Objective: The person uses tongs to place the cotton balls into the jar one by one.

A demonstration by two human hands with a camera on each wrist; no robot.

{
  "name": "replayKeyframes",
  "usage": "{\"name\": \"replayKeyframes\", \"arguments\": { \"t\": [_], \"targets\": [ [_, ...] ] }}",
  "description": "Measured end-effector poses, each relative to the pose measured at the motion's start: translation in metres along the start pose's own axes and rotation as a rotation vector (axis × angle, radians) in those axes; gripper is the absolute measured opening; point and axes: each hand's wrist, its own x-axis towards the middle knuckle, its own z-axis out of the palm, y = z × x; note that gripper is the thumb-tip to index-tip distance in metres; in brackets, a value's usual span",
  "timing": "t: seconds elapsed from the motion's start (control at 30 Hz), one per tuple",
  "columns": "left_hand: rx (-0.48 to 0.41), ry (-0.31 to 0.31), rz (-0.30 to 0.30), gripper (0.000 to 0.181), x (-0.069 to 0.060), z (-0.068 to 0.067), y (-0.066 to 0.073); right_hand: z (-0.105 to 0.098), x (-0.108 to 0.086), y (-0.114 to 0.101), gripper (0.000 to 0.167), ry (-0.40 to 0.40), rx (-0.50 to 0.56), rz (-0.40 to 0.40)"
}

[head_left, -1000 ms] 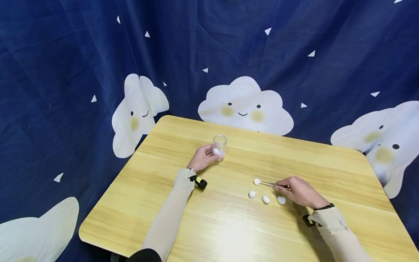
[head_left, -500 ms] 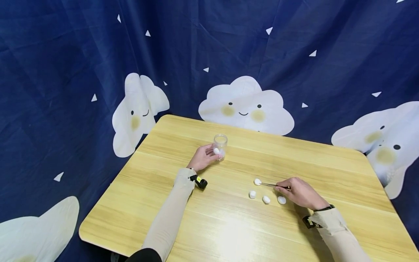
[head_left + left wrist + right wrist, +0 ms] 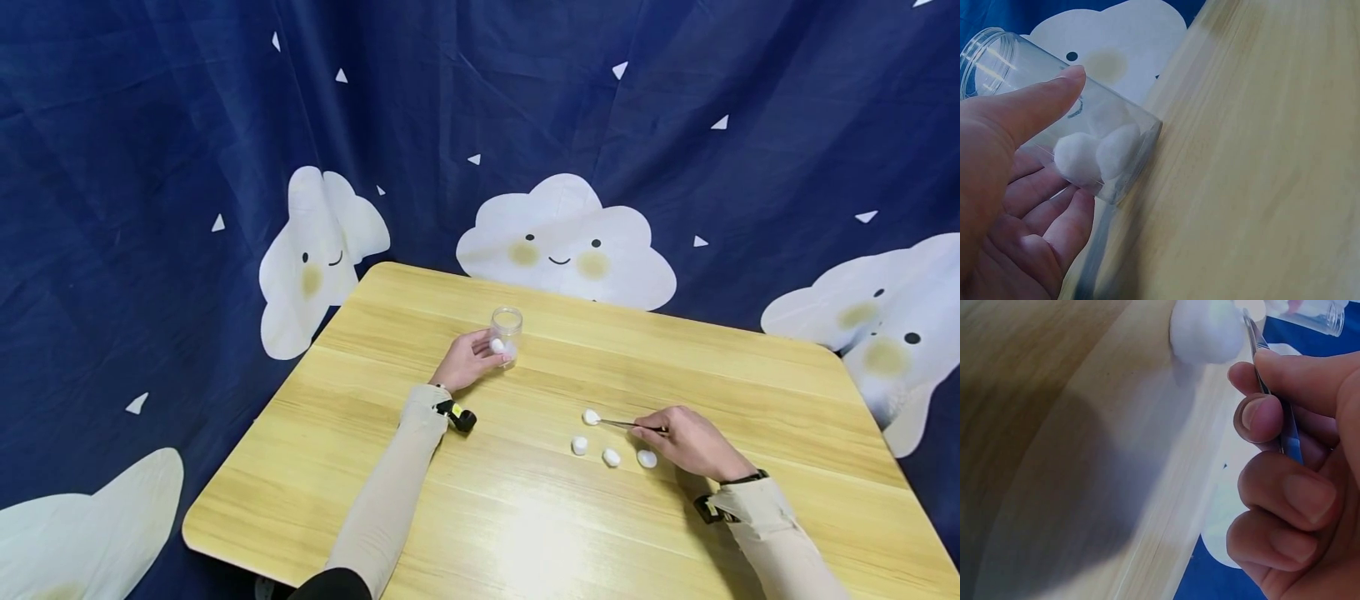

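A clear open-topped jar [image 3: 507, 323] stands upright on the wooden table, and the left hand [image 3: 467, 362] grips its side. Several white cotton balls [image 3: 1077, 157] lie in the bottom of the jar in the left wrist view. The right hand [image 3: 690, 442] pinches metal tweezers [image 3: 618, 424] between thumb and fingers. The tweezers' tips are at a white cotton ball [image 3: 591, 417] on the table; whether they grip it I cannot tell. In the right wrist view the tweezers [image 3: 1290, 440] run along the fingers, beside a large near cotton ball [image 3: 1205, 331].
Nearer the person lie a cotton ball [image 3: 580, 446], another cotton ball [image 3: 611, 457] and a white piece [image 3: 647, 458] close to the right hand. The wooden table [image 3: 337, 433] has rounded corners. Behind it hangs a blue curtain [image 3: 525, 83] with smiling clouds.
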Motion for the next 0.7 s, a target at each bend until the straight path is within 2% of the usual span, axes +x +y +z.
{"name": "replayKeyframes", "arguments": {
  "t": [0.27, 0.7],
  "targets": [
    [-0.001, -0.005, -0.006, 0.069, -0.0006, 0.0000, 0.0019, -0.0004, 0.0013, -0.0013, 0.014, -0.004, 0.003, 0.026],
    [0.015, 0.003, -0.007, 0.068, -0.0016, 0.0006, 0.0044, -0.0045, 0.0077, -0.0022, 0.013, -0.019, 0.016, 0.005]
  ]
}}
